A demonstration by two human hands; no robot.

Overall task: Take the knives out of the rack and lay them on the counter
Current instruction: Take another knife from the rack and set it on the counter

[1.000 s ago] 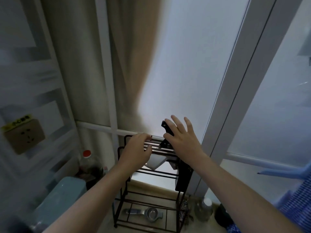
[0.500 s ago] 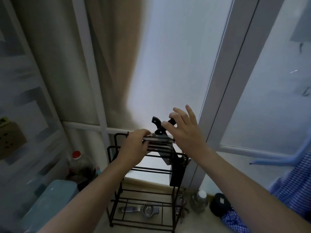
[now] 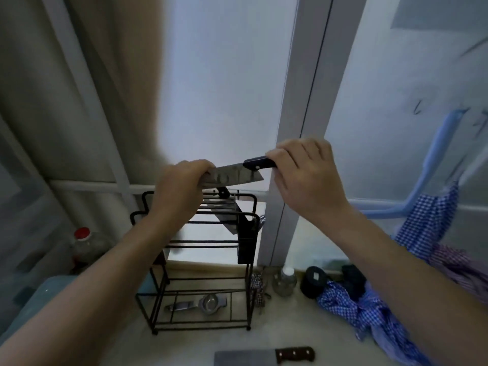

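Observation:
A knife with a dark handle and a wide steel blade (image 3: 235, 176) hangs level in the air above the black wire rack (image 3: 200, 260). My right hand (image 3: 303, 175) grips its handle, and my left hand (image 3: 182, 186) pinches the blade's far end. Another knife (image 3: 224, 210) sits slanted in the rack's top slots, only its handle tip and blade showing. A cleaver with a brown riveted handle (image 3: 264, 356) lies flat on the counter (image 3: 290, 328) at the bottom edge.
A metal squeezer (image 3: 198, 303) lies on the rack's bottom shelf. A red-capped bottle (image 3: 84, 244) and a teal box (image 3: 31, 307) stand left. A small jar (image 3: 284, 282), a dark round object (image 3: 314, 281) and blue checked cloth (image 3: 369, 307) lie right. Window panes rise behind.
The dark-handled knife has come up out of the rack and turned level, held by both hands. The view has tilted down, bringing the cleaver on the counter into sight.

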